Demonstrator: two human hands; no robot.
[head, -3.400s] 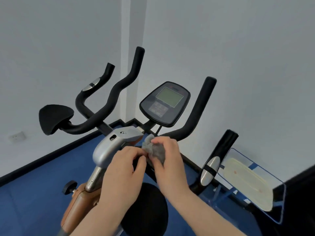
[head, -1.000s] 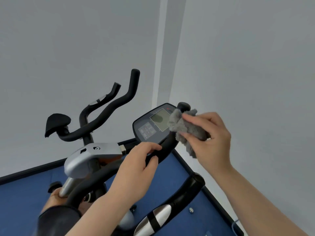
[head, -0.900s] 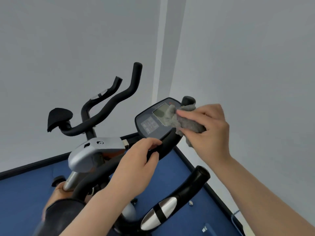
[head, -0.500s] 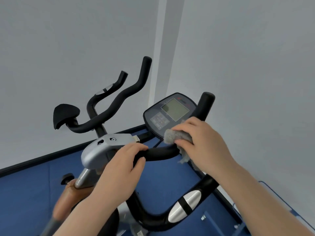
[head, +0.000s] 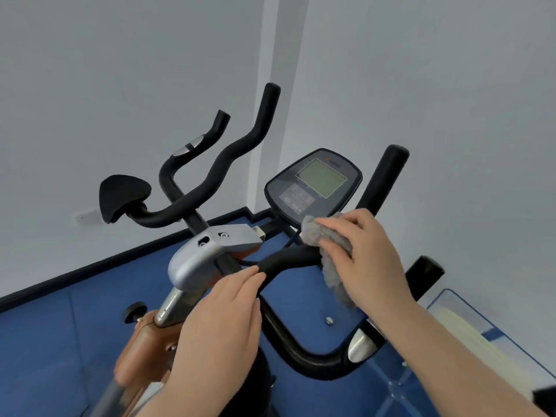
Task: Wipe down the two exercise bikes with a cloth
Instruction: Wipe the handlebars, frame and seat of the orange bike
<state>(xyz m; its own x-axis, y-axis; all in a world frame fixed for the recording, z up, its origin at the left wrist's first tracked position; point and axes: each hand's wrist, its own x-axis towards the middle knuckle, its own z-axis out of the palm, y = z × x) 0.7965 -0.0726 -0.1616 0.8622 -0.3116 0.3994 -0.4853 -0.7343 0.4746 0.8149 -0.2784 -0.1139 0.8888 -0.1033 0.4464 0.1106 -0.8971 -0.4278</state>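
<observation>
Grey fluffy cloth (head: 326,236) is bunched under the curled fingers of the right hand (head: 365,257) and pressed onto the black padded handlebar (head: 288,260) of the exercise bike, just below the dark oval console with its green screen (head: 313,186). Nearer the silver stem cover (head: 207,251), the same bar is gripped by the left hand (head: 221,323).
</observation>
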